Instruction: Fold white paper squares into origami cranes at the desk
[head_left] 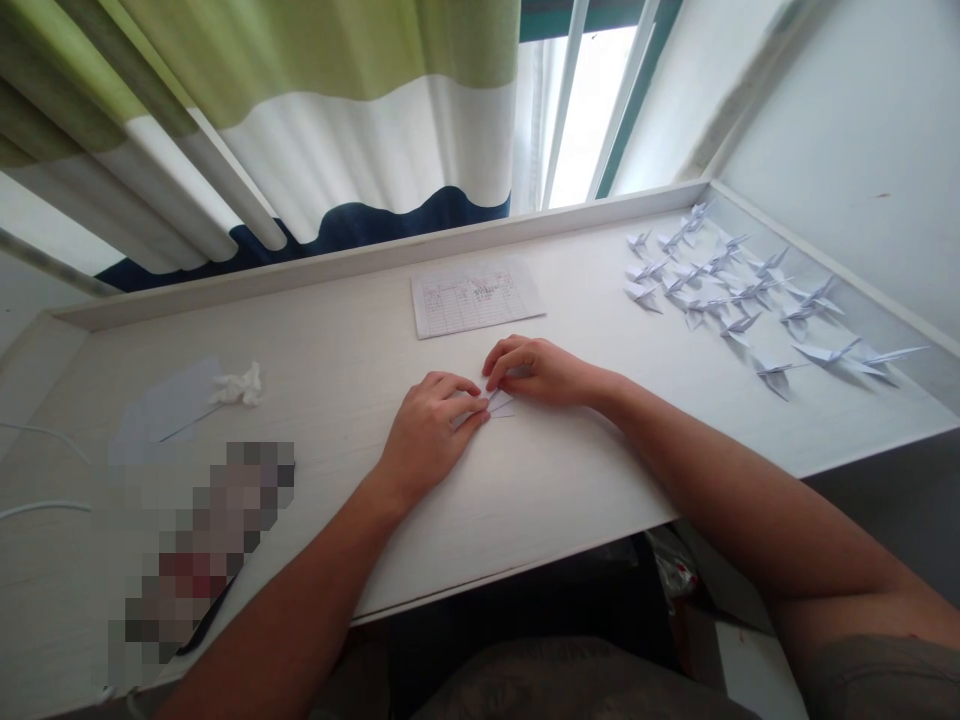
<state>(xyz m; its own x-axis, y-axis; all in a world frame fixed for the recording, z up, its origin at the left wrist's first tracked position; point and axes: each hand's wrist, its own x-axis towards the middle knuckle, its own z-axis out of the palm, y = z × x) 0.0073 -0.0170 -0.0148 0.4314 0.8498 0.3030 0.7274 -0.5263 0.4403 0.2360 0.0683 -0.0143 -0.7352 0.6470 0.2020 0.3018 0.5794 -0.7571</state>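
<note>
A small folded piece of white paper lies on the white desk, low in the middle of the view. From its left side my left hand grips it, thumb and fingertips closed at its edge. My right hand is bent over its far side, fingertips pinched on the paper close to the left fingertips. Both hands cover much of the paper, so its full folded shape is hidden. Many folded paper cranes stand spread over the desk's right end.
A printed sheet with a table lies beyond the hands. At left are plain paper sheets, a crumpled white tissue, a pixelated oblong thing and white cables. A raised rim borders the desk's back, below a curtain.
</note>
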